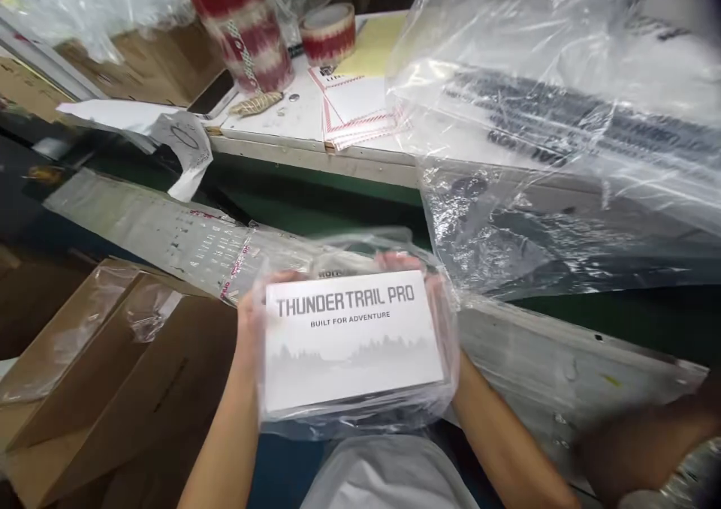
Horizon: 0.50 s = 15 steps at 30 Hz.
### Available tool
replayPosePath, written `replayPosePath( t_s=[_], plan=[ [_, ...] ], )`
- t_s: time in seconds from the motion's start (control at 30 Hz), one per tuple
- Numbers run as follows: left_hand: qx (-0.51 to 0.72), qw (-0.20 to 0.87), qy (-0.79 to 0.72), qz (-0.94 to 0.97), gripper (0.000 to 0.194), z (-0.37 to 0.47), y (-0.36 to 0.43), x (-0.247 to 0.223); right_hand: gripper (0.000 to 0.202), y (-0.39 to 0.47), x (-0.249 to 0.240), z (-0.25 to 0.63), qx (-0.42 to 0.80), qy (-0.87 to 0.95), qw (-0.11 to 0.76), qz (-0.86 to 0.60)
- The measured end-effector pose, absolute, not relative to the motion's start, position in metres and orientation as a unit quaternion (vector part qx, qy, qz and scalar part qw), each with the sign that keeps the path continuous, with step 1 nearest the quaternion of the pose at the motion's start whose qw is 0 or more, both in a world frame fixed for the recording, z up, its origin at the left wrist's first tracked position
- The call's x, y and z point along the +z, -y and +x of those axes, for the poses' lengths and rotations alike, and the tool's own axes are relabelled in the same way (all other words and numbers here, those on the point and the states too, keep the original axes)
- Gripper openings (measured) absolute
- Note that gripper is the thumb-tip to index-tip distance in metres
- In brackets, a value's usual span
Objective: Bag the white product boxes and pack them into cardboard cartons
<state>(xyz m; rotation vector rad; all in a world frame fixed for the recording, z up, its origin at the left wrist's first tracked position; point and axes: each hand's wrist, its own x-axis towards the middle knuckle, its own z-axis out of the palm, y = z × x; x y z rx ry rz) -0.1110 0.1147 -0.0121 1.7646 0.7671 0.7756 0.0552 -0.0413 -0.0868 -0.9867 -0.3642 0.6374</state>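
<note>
A flat white box [352, 351] printed "THUNDER TRAIL PRO" sits in a clear plastic bag [360, 417], held in front of my body. My left hand [253, 310] is closed around its left side, seen partly through the plastic. Around the upper right corner wraps my right hand [432, 282], its fingers showing behind the top edge through the film. The bag stands loose above the box and past its lower edge. What lies under the white face is hidden, apart from a dark strip along the bottom.
The white bench [282, 130] ahead carries tape rolls [328, 34], a phone [212, 94], red-edged labels [360, 107] and large clear plastic [541, 103] over dark items. Open cardboard boxes [113, 366] stand at left. A blurred arm of another person [647, 441] shows at lower right.
</note>
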Motion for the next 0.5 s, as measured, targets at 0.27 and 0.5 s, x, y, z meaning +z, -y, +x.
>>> replayPosePath(
  t_s=[0.27, 0.5],
  plan=[
    [0.543, 0.635, -0.283, 0.470, 0.016, -0.145, -0.160, 0.003, 0.029, 0.064, -0.001, 0.020, 0.026, 0.427, 0.681, -0.595],
    [0.458, 0.706, -0.162, 0.516, 0.033, -0.152, -0.216, 0.010, 0.087, 0.037, 0.015, -0.065, -0.220, 0.682, 0.251, -0.651]
  ],
)
